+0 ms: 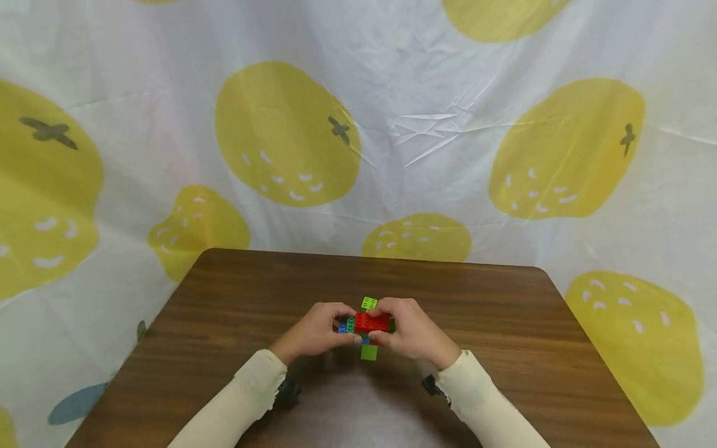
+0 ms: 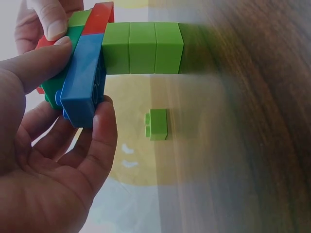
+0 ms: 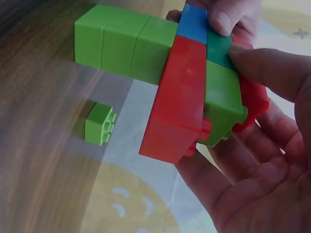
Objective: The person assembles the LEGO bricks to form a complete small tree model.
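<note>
Both hands hold a toy brick assembly between them at the middle of the table. My left hand grips its left end, thumb against a dark green brick and fingers around a blue brick. From the other side my right hand grips it, its thumb at the dark green layer. In the right wrist view a long red brick and a light green brick show at that end. Another red brick forms the top. Three stacked light green bricks make a column pointing down toward the table.
A loose light green brick with studs lies on the table just beyond the hands. The brown wooden table has rounded far corners. Behind it hangs a white curtain printed with yellow fruit. A dark wrist device sits below the right cuff.
</note>
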A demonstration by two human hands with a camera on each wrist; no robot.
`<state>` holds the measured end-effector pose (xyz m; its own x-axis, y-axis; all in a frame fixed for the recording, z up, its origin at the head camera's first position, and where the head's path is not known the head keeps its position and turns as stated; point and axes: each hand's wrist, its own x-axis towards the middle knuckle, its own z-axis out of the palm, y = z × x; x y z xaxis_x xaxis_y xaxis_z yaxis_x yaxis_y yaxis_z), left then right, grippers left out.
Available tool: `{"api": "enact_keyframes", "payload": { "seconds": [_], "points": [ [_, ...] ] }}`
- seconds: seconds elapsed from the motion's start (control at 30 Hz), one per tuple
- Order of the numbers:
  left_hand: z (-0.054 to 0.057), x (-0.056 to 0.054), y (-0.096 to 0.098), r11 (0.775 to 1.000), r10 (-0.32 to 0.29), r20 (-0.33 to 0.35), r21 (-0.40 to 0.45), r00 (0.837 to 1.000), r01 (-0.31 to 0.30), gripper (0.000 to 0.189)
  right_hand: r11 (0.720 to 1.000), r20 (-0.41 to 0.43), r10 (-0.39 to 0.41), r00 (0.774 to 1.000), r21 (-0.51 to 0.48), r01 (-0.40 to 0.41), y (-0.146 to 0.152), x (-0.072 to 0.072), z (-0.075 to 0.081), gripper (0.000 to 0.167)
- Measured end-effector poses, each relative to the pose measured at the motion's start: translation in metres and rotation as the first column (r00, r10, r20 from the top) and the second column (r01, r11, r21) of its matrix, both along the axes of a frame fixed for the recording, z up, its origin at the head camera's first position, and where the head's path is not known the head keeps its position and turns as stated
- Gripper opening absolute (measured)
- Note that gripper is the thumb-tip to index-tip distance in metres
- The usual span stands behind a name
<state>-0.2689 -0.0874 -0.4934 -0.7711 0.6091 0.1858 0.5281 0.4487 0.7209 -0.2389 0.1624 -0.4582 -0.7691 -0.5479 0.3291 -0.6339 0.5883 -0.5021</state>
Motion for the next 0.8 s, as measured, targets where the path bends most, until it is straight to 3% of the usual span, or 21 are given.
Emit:
{"api": "enact_keyframes", "payload": {
  "seconds": [0.27,0.4,0.63,0.8],
  "points": [
    [0.001,-0.001,0.002,1.0,-0.011,0.005,0.0,1.0,0.011,0.035,0.998,0.112,-0.03,0.993,-0.051,0.036,0.005,-0.004,-0.007,0.032],
    [0.002,0.0,0.003,1.0,-0.027,0.024,0.005,0.999,0.027,0.034,0.992,0.174,-0.014,0.985,-0.125,0.036,0.011,-0.004,-0.014,0.036],
    [0.006,-0.002,0.002,1.0,-0.021,-0.008,-0.013,1.0,0.021,0.036,0.971,0.229,0.007,0.973,-0.236,0.048,0.014,-0.009,-0.025,0.035],
    [0.006,-0.004,-0.002,0.999,-0.03,0.038,-0.022,0.999,0.031,0.041,0.966,0.269,0.029,0.963,-0.255,0.043,0.016,-0.007,-0.025,0.036]
  ]
}}
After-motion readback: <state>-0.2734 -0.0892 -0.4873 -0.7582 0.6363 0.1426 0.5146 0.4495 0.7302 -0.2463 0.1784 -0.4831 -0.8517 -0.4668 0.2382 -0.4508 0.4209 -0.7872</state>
